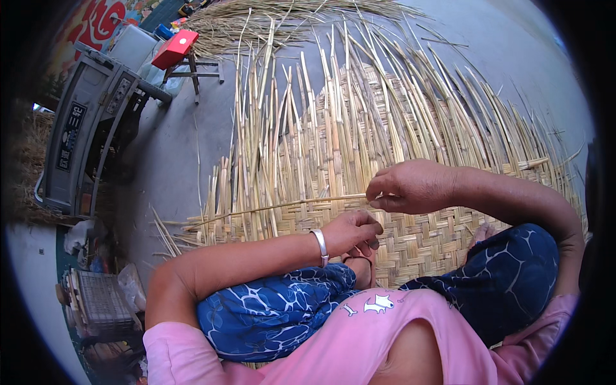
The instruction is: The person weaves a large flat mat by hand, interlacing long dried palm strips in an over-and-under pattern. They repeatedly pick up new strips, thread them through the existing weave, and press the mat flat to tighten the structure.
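My right fingers (376, 185) pinch tip of long strip (314, 200), seemingly keeping it straight across mat's stalks (333, 128). My left fingers (367, 232) curl loosely apart, nothing seen held, nearer me. Feet (364, 273) on woven mat (417, 247), presumably weighting it.

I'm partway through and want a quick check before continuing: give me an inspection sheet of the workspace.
Surface: grey floor
Work things: partly woven mat, unwoven reeds fanning out beyond; a thin strip runs across them
Clutter: pile of reeds at the far side; crumpled clear plastic at lower left
Hands: right hand pinches the strip's end; left hand, fingers curled, no held thing visible
Cables: nothing seen
Surroundings: grey metal panel at left; red box on a stool at far left
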A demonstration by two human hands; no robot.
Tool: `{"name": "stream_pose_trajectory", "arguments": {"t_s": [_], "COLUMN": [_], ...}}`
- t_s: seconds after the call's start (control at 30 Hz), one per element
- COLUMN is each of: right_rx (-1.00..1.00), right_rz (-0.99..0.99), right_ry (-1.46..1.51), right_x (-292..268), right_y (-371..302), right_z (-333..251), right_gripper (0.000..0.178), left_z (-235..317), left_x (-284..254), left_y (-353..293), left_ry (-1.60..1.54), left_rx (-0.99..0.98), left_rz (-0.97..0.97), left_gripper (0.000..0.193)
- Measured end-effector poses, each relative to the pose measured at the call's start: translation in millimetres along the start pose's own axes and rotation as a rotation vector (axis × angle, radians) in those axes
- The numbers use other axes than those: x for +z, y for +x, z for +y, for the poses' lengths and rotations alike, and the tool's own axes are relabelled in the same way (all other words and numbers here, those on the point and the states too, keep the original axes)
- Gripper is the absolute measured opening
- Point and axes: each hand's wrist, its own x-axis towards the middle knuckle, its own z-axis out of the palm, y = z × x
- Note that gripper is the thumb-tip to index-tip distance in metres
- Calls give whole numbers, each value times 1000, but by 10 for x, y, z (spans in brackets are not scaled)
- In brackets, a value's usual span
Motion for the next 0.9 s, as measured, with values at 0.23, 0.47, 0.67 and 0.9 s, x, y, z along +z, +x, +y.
{"name": "stream_pose_trajectory", "arguments": {"t_s": [0.23,0.47,0.67,0.9], "right_rx": [-13,-140,-43,145], "right_rz": [-338,-509,-544,-601], "right_ry": [31,245,109,-97], "right_x": [261,428,348,241], "right_y": [113,122,64,-365], "right_z": [-52,72,335,477], "right_gripper": [28,30,27,26], "left_z": [-244,-536,-361,20], "left_x": [-127,-103,-63,117], "left_y": [87,232,320,772], "left_ry": [-73,-135,-104,109], "left_rx": [-53,-198,-243,-83], "left_rz": [3,-58,13,-146], "left_gripper": [25,33,23,23]}}
